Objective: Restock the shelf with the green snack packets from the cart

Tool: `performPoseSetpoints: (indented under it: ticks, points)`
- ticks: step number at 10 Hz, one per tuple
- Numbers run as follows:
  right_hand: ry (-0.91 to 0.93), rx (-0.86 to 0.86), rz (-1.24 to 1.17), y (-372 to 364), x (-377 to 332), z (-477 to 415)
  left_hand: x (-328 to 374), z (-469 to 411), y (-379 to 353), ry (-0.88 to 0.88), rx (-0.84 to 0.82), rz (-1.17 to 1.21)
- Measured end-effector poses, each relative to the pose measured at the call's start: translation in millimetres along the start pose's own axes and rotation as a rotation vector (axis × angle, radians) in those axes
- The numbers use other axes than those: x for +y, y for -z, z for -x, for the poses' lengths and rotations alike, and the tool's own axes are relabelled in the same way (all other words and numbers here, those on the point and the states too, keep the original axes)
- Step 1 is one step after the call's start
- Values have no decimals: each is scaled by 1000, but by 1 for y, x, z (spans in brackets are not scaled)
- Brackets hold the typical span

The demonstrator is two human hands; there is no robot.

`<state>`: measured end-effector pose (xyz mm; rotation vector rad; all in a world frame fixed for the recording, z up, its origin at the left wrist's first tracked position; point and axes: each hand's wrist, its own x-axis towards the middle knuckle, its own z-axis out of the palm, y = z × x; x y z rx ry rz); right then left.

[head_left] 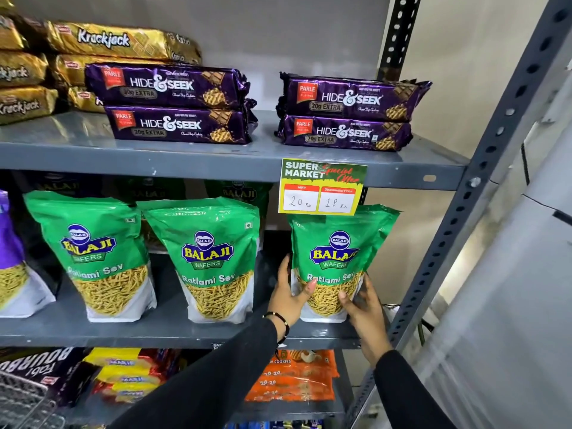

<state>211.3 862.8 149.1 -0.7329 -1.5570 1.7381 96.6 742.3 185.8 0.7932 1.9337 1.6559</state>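
A green Balaji Ratlami Sev packet point(337, 243) stands upright at the right end of the middle shelf point(77, 331), under a price card. My left hand point(286, 295) grips its lower left side and my right hand point(363, 308) grips its lower right corner. Two more green packets point(93, 243) point(210, 252) stand upright to the left on the same shelf, with further green packets in shadow behind them. The wire cart point(24, 400) shows only as a corner at the bottom left.
The yellow price card point(322, 187) hangs from the upper shelf edge over the held packet. Purple Hide & Seek biscuit packs point(349, 113) and gold Krackjack packs point(108, 40) lie above. A perforated upright point(458, 230) stands close on the right. A purple packet point(9, 243) stands far left.
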Motion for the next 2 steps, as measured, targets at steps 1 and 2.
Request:
performPoseSetpoints:
  ticks: [1,2]
  points:
    - [43,193,94,-11,2,9,-7,4,8,-21,3,-11]
    - [247,402,265,-36,1,31,-11,20,18,-75,0,-43]
